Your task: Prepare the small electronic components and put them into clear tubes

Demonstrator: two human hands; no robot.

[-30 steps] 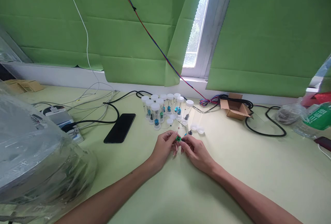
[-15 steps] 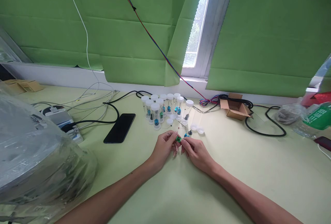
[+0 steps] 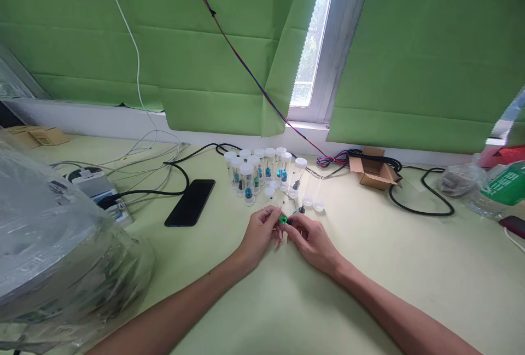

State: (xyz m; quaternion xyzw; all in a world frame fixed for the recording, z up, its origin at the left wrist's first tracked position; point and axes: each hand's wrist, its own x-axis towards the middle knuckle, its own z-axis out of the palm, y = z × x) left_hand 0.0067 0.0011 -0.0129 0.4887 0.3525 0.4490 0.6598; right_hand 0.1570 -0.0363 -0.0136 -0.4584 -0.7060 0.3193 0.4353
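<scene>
My left hand [image 3: 258, 234] pinches a small bright green part [image 3: 283, 219] between thumb and fingers. A thin rod sticks out from that hand to the upper left. Close against the green part, my right hand [image 3: 315, 241] is closed on a small dark piece [image 3: 290, 221], too small to name. Just beyond the fingertips lie a partly hidden blue part [image 3: 294, 213] and a small black piece [image 3: 302, 210]. Loose white caps [image 3: 318, 207] sit to their right. Behind stand several clear capped tubes [image 3: 248, 185] with blue, green or dark parts inside.
A black phone [image 3: 190, 203] lies left of the tubes, near a power strip [image 3: 92, 182] and cables. Plastic-wrapped equipment [image 3: 61, 256] fills the left side. At the right are an open cardboard box [image 3: 373, 173], a coiled black cable [image 3: 426, 214] and a green-labelled bottle [image 3: 500, 188].
My right fingers have shifted slightly, and a dark piece now shows at their tips beside the green part. More of the green part is visible; the blue part is more covered.
</scene>
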